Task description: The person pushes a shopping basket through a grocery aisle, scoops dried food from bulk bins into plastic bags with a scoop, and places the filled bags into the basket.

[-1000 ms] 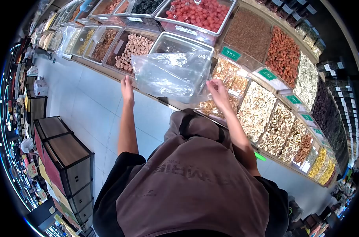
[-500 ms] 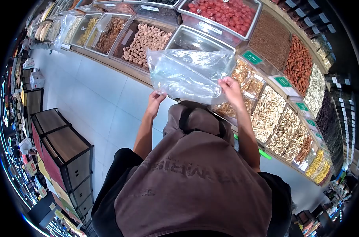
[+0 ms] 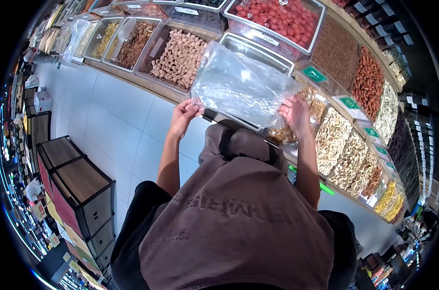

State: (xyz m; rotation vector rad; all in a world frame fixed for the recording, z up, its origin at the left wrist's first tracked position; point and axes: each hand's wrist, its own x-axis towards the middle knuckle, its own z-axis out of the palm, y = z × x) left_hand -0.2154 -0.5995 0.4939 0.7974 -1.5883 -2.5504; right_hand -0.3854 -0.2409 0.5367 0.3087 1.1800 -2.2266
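A clear plastic bag (image 3: 243, 87) is stretched flat between my two hands. My left hand (image 3: 185, 116) pinches its near left corner. On the other side my right hand (image 3: 295, 115) grips the bag's right edge with bent fingers. Beneath the bag is a clear bin (image 3: 258, 52) with a pale rim, its inside largely covered by the plastic. Left of the bag stands a bin of pinkish-brown lumps (image 3: 178, 59), and behind it a bin of red fruit (image 3: 282, 19).
Sliced dried goods (image 3: 331, 137) and further bins run down the right, with green labels (image 3: 314, 74) above them. A bin with a scoop (image 3: 132, 43) is at the upper left. A dark-framed wooden cabinet (image 3: 79, 179) stands on the left over pale floor tiles.
My left hand has moved in from the side and taken hold of the bag's left corner. The bag is now spread flatter, and my right hand has shifted right with it.
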